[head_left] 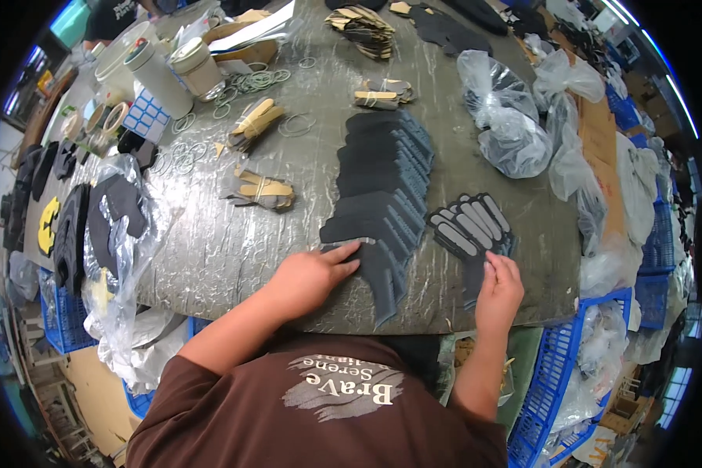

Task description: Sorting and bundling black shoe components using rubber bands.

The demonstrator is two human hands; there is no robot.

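A long row of overlapping dark fabric pieces (pixel 370 179), black with blue-grey edges on the right, runs up the middle of the table. My left hand (pixel 313 279) lies on the left edge of its nearest piece, fingers stretched out flat. To the right of the row is a fanned stack of glove-shaped fabric pieces (pixel 469 226) with light grey finger strips. Thumb and forefinger of my right hand (pixel 501 290) pinch this stack's lower right edge; the other fingers curl beside it.
Rubber-banded bundles (pixel 264 192) and loose rubber bands (pixel 181 158) lie left of the row. Farther left stand a white cup (pixel 157 78) and a lidded jar (pixel 196 69). Clear plastic bags (pixel 507 117) sit at the right. A blue crate (pixel 550 382) stands beside the table's near right edge.
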